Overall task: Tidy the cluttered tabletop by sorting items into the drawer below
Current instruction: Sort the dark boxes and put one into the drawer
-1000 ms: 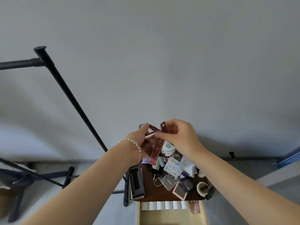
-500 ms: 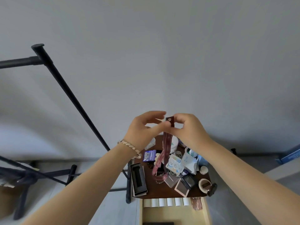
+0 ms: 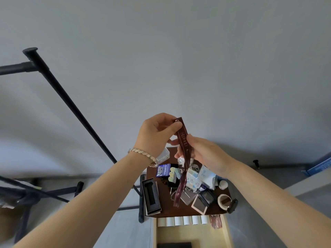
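A dark red fabric strap (image 3: 183,169) with pale lettering hangs straight down over the small brown tabletop (image 3: 168,209). My left hand (image 3: 155,134), with a bracelet on the wrist, pinches the strap's top end by its snap. My right hand (image 3: 202,153) grips the strap a little lower down. The strap's free end dangles just above the clutter. The pale wooden drawer (image 3: 190,235) below the table stands pulled out, with a row of white rolls (image 3: 182,221) along its back.
On the table lie an open black box (image 3: 151,196), a blue card pack (image 3: 163,170), a clear plastic case (image 3: 163,154), white packets (image 3: 206,175), a tape roll (image 3: 223,201) and small cases. A black clothes rack (image 3: 59,93) stands at the left.
My left hand has risen with the strap's top end while my right hand has slid down it, so the strap now hangs stretched out. The view has tilted down, showing more of the drawer.
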